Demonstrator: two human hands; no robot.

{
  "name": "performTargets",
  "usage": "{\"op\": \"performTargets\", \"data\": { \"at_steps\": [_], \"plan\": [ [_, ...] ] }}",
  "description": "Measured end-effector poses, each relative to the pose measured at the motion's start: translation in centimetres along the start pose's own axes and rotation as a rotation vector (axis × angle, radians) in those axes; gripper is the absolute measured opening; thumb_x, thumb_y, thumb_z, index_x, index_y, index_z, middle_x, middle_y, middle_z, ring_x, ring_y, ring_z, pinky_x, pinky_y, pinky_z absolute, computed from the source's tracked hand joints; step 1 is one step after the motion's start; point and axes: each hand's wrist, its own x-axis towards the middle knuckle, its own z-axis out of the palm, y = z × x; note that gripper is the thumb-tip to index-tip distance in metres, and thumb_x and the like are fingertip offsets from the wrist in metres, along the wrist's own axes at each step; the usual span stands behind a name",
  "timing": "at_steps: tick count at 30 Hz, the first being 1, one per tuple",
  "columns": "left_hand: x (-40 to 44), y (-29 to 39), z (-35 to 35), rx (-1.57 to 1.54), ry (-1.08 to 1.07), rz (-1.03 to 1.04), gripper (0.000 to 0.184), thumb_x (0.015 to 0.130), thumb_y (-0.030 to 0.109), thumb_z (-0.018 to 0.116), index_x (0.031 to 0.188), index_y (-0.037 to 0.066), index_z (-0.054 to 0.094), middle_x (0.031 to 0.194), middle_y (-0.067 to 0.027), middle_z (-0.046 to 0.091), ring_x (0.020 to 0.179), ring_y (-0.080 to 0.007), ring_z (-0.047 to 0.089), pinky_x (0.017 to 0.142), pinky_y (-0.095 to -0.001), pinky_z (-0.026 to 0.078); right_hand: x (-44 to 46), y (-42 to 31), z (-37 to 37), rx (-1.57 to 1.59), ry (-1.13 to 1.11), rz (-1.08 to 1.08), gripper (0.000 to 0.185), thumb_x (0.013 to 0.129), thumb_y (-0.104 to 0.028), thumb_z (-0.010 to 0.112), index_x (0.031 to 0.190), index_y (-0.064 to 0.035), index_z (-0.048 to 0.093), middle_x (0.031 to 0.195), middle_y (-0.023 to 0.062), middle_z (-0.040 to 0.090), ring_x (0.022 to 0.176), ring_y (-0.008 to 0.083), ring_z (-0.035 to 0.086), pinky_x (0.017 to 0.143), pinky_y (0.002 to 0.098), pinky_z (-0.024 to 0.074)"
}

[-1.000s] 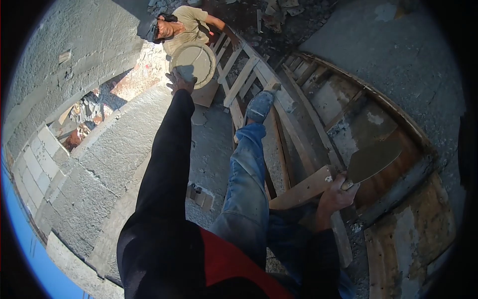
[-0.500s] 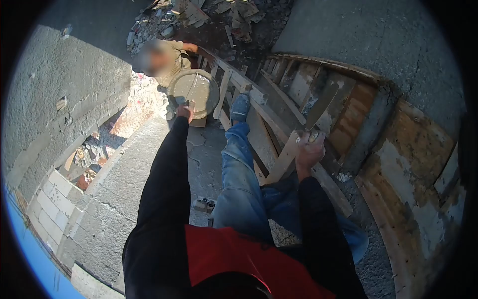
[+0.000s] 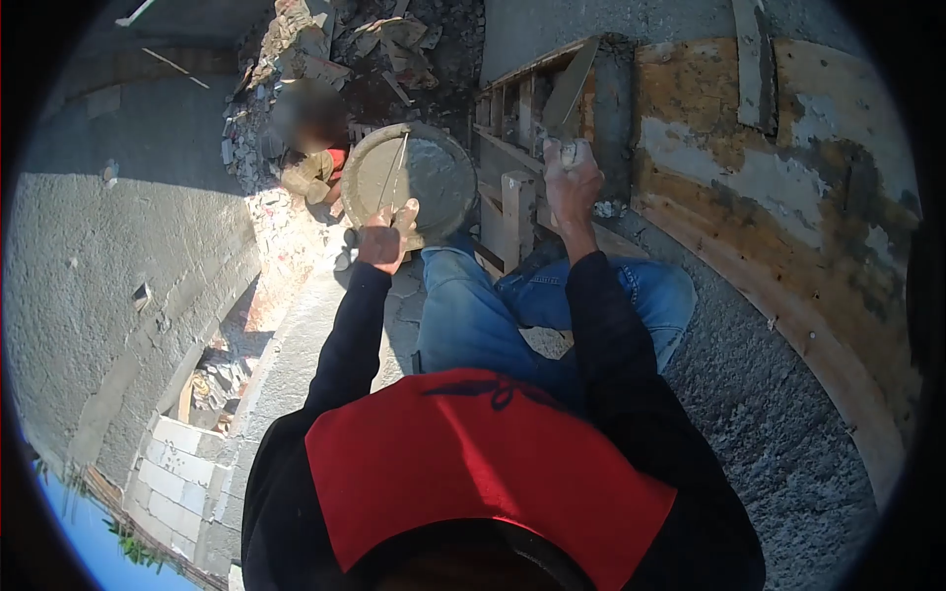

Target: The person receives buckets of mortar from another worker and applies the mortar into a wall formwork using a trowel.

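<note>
My left hand [image 3: 387, 239] is closed around the thin wire handle of a round bucket [image 3: 359, 179]. Wet grey mortar [image 3: 439, 177] fills the bucket, which sits just beyond my left knee. In my right hand [image 3: 574, 187] is a trowel [image 3: 572, 87], its grey blade pointing away from me over the timber framework. The fingers of that hand wrap the trowel's handle, which they mostly hide. A wooden post [image 3: 517, 217] of the framework stands close to the left of my right wrist.
A person [image 3: 313, 175] is lower down, beyond the bucket's left side. Rubble [image 3: 394, 49] lies past them. Mortar-stained formwork boards [image 3: 709, 138] curve along the right. A rough grey wall [image 3: 128, 256] rises on the left, with an opening [image 3: 222, 379] near pale blocks.
The bucket now appears nearer and larger, with my left arm more bent. My right hand and the trowel have shifted up and left in view. The other person sits lower, partly behind the bucket.
</note>
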Motion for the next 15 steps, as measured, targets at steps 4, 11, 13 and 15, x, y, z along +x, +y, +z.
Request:
{"op": "performTargets", "data": {
  "at_steps": [4, 11, 13, 15],
  "plan": [
    [-7.8, 10.3, 0.4, 0.033, -0.071, 0.073, 0.06, 0.084, 0.058, 0.063, 0.079, -0.002, 0.06, 0.064, -0.0141, 0.058, 0.063, -0.0235, 0.057, 0.064, -0.0402, 0.044, -1.8, -4.7, -7.7, 0.346, -0.231, 0.178, 0.031, 0.086, -0.026, 0.069, 0.1, 0.0006, 0.062, 0.076, 0.0096, 0.065, 0.062, 0.0177, 0.063, 0.058, 0.031, 0.0507],
    [-14.9, 19.5, 1.4, 0.084, -0.27, 0.208, 0.06, 0.088, 0.057, 0.059, 0.083, -0.003, 0.058, 0.066, -0.0113, 0.054, 0.063, -0.0187, 0.051, 0.063, -0.037, 0.043, -8.3, -7.7, -14.9, 0.489, -0.398, 0.256, 0.026, 0.089, -0.028, 0.068, 0.094, -0.0035, 0.059, 0.076, 0.0035, 0.063, 0.062, 0.0103, 0.061, 0.056, 0.024, 0.0506],
    [-15.3, 20.4, 2.5, 0.051, -0.355, 0.156, 0.064, 0.09, 0.06, 0.053, 0.081, -0.003, 0.057, 0.065, -0.0108, 0.053, 0.063, -0.0173, 0.051, 0.062, -0.0357, 0.042, -9.5, -8.2, -15.9, 0.496, -0.373, 0.257, 0.029, 0.088, -0.03, 0.069, 0.094, -0.0024, 0.061, 0.079, 0.0062, 0.066, 0.067, 0.0148, 0.065, 0.06, 0.0286, 0.052],
    [-14.0, 18.1, 5.0, 0.074, -0.354, 0.134, 0.066, 0.092, 0.061, 0.049, 0.083, -0.003, 0.058, 0.066, -0.0108, 0.053, 0.063, -0.0165, 0.051, 0.061, -0.0347, 0.042, -10.2, -7.7, -16.2, 0.415, -0.305, 0.218, 0.031, 0.087, -0.03, 0.069, 0.093, -0.0014, 0.06, 0.08, 0.0089, 0.066, 0.071, 0.0183, 0.065, 0.064, 0.032, 0.0516]
  ]
}}
